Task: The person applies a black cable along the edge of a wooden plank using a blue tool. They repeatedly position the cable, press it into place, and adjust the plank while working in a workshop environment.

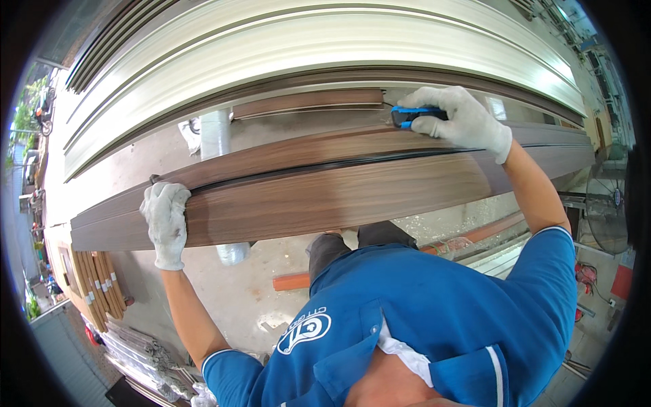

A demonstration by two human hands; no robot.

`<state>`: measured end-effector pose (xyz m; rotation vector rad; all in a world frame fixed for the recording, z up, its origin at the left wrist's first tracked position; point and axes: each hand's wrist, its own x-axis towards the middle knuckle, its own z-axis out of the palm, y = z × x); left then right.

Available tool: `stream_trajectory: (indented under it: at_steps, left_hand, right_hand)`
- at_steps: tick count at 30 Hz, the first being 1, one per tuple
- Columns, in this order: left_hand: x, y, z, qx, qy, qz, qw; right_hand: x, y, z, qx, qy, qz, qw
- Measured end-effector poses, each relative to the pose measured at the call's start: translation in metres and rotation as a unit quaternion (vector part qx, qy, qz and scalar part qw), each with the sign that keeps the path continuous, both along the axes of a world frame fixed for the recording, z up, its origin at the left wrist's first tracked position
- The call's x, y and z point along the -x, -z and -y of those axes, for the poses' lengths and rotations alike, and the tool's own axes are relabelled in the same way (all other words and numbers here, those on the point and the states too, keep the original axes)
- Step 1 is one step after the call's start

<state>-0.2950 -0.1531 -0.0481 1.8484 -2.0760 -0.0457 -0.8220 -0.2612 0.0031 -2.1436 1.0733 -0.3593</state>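
Note:
A long brown wood-grain board (pixel 325 197) spans the view in front of me, with a black strip (pixel 325 163) running along its lengthwise groove. My left hand (pixel 165 214), in a pale work glove, is closed over the board near its left end, where the strip meets the fingers. A small dark piece (pixel 155 179) pokes out above that hand; what the fingers hold is hidden. Toward the board's right part, my gloved right hand (pixel 461 119) grips a blocky blue-and-black tape measure (pixel 412 117) at the far edge.
Beyond the board lie long cream-white profiles (pixel 291 47) and a shorter brown piece (pixel 308 103). A plastic-wrapped roll (pixel 215 133) stands below. Brown panels (pixel 102 285) lean at the left, and a fan (pixel 608 197) is at the right. An orange-brown bar (pixel 290 281) lies near my legs.

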Motion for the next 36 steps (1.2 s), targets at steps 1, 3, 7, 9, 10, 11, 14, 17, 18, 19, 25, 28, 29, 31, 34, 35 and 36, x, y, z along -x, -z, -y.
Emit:
stream_trajectory:
  at_steps: [1,3,7,9,10,11,14,17,18,19,25,28,29,31,34,35,36]
  left_hand:
    - [0.006,0.003,-0.001,0.006,-0.029,0.033,0.999]
    - [0.017,0.009,-0.001,0.032,-0.068,0.042,0.996]
    - [0.023,0.019,0.002,0.038,-0.115,0.051,0.991]
    - [0.021,0.020,0.003,0.036,-0.118,0.031,0.992]
    - [0.020,0.020,0.004,0.027,-0.118,0.012,0.993]
    - [0.019,0.019,0.004,0.024,-0.119,-0.003,0.993]
    - [0.019,0.017,0.005,0.006,-0.125,-0.041,0.991]
    - [0.021,0.015,0.006,0.017,-0.122,-0.076,0.989]
    - [0.021,0.015,0.006,0.020,-0.108,-0.082,0.991]
    - [0.022,0.015,0.006,0.017,-0.112,-0.086,0.990]
    - [0.026,0.014,0.007,0.016,-0.106,-0.094,0.990]
    - [0.027,0.014,0.008,0.026,-0.100,-0.091,0.990]
    - [0.027,0.014,0.009,0.026,-0.110,-0.093,0.989]
    - [0.027,0.015,0.009,0.039,-0.102,-0.090,0.990]
    - [0.025,0.017,0.009,0.042,-0.114,-0.080,0.989]
    - [0.025,0.018,0.009,0.046,-0.112,-0.075,0.990]
    - [0.024,0.018,0.009,0.046,-0.113,-0.073,0.990]
  right_hand:
    - [0.011,-0.003,-0.002,-0.026,0.020,0.011,0.999]
    - [0.037,-0.006,-0.007,-0.013,0.019,-0.051,0.998]
    - [0.094,-0.010,-0.022,-0.003,0.034,-0.120,0.992]
    - [0.117,-0.012,-0.025,-0.046,0.071,-0.127,0.988]
    - [0.125,-0.011,-0.028,-0.041,0.071,-0.116,0.990]
    - [0.131,-0.011,-0.030,-0.042,0.077,-0.109,0.990]
    - [0.134,-0.004,-0.026,0.003,0.031,-0.094,0.995]
    - [0.121,0.004,-0.021,0.022,-0.003,-0.069,0.997]
    - [0.114,0.005,-0.020,0.019,-0.008,-0.056,0.998]
    - [0.109,0.005,-0.020,0.027,-0.011,-0.066,0.997]
    - [0.068,0.009,-0.015,0.074,-0.046,-0.074,0.993]
    - [0.047,0.013,-0.010,0.092,-0.077,-0.069,0.990]
    - [0.040,0.014,-0.009,0.093,-0.081,-0.063,0.990]
    - [0.028,0.014,-0.007,0.084,-0.085,-0.059,0.991]
    - [0.009,0.012,-0.007,0.070,-0.085,-0.059,0.992]
    - [0.002,0.012,-0.008,0.078,-0.088,-0.055,0.992]
    - [-0.007,0.012,-0.007,0.082,-0.091,-0.048,0.991]
